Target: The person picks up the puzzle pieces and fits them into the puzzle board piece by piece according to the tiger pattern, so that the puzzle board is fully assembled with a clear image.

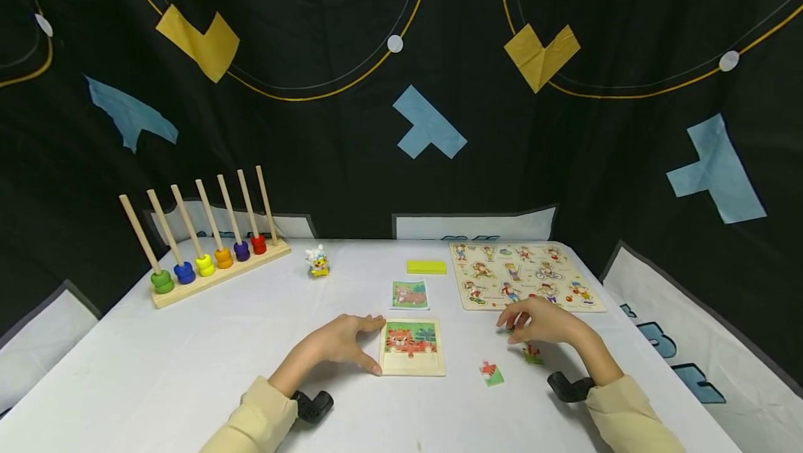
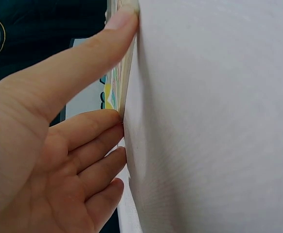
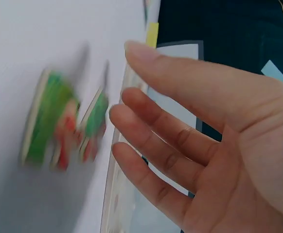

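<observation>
A wooden puzzle board [image 1: 413, 365] lies in the middle of the table, its picture part-filled with an orange tiger [image 1: 409, 343] on green. My left hand [image 1: 345, 341] rests at the board's left edge, thumb by the near corner and forefinger by the far one. In the left wrist view the thumb [image 2: 95, 53] and fingers reach the board's side. Over on the right, my right hand [image 1: 541, 320] is above loose puzzle pieces, fingers loosely bent with nothing between them. One red-and-green piece [image 1: 532, 353] shows below this hand; another piece [image 1: 492, 373] lies nearer the board.
Behind the board lie a small picture card [image 1: 410, 295] and a yellow block [image 1: 426, 267]. A large picture board [image 1: 527, 277] is at the back right. To the left stand a small toy figure [image 1: 317, 260] and a wooden peg rack [image 1: 222, 273] with coloured rings.
</observation>
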`<state>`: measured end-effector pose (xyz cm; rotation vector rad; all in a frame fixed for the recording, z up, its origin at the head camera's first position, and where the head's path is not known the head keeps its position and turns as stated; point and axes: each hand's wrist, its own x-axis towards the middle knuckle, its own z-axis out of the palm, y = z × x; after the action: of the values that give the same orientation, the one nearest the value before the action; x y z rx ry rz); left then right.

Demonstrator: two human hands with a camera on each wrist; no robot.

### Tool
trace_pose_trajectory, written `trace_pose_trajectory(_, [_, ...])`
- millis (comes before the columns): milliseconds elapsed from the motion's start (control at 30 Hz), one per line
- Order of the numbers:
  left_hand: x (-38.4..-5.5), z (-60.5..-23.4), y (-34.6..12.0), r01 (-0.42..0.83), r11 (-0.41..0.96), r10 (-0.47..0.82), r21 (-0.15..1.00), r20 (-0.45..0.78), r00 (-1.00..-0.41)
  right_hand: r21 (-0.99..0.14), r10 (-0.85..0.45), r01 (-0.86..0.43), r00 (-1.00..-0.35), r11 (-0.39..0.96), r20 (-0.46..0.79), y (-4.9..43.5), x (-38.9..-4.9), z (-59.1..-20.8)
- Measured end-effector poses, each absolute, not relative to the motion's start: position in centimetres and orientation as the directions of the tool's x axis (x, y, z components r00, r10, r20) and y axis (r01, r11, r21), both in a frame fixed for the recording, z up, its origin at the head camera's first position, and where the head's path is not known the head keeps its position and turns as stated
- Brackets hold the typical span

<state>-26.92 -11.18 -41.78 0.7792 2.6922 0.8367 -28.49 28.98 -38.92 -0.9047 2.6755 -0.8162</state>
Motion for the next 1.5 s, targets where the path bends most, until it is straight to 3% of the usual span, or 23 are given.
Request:
trace_pose_trajectory(567, [-26.9,-41.8,-11.4,0.423,0.707,0.541,0.567,-0.047,-0.840,-0.579,-0.593,-0.473,-0.805,0.664,-0.021,32.4,-26.1,-40.0])
trace_pose_trajectory(1500, [-27.0,-41.8,-11.2,0.410,0.707,0.536,0.576,-0.058,-0.842,-0.569,-0.544,-0.466,-0.838,0.678,0.039,32.0,-25.1,-40.6])
